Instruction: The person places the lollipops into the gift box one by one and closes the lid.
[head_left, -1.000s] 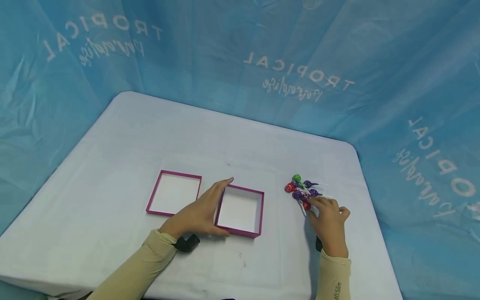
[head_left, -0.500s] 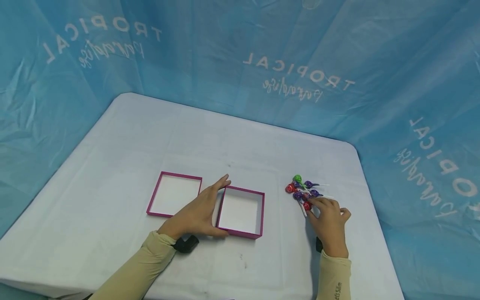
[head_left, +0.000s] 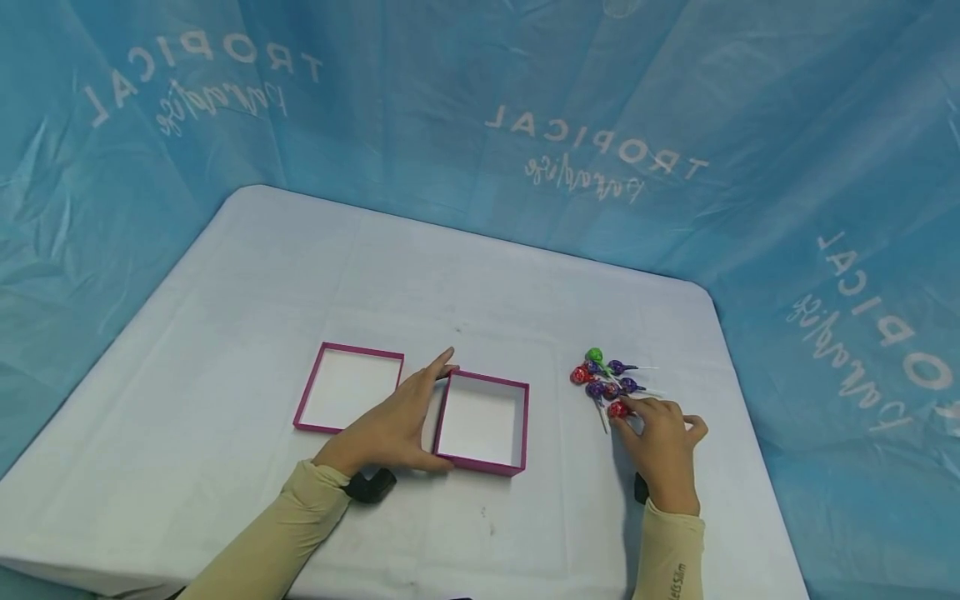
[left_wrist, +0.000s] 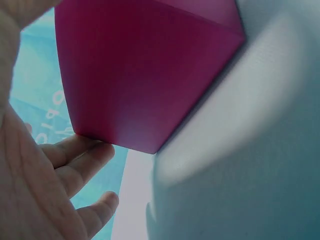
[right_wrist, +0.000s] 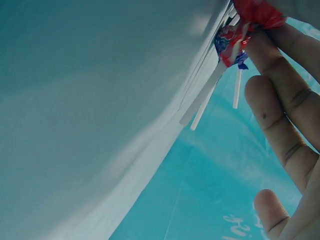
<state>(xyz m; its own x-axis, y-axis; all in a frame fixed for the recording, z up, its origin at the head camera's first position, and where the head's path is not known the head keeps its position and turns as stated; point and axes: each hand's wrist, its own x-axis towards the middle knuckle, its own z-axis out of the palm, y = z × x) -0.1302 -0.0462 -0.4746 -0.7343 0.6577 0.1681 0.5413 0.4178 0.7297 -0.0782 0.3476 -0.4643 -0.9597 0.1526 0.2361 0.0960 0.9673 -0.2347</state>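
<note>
My left hand (head_left: 390, 429) spans the left side of a square magenta box (head_left: 480, 465) with a white inside. Its thumb lies at the near corner and its fairly straight fingers at the far one. In the left wrist view, fingertips touch the edge of the box wall (left_wrist: 115, 75). My right hand (head_left: 660, 446) pinches a red-wrapped lollipop (head_left: 617, 409) by its head, beside a small pile of lollipops (head_left: 594, 389) in purple, red and green wrappers. The right wrist view has the red lollipop (right_wrist: 260, 14) between thumb and fingers, with a red-and-blue lollipop (right_wrist: 231, 45) behind it.
A second, shallower magenta-rimmed square piece (head_left: 307, 387), white inside, lies left of the box, partly behind the left hand. Everything rests on a white-covered table (head_left: 465, 283). Blue printed sheeting (head_left: 420, 100) hangs around the table's back and sides.
The red lollipop under my right fingertips has shifted slightly right and apart from the pile. My left fingers have slid back a little at the box's far corner.
</note>
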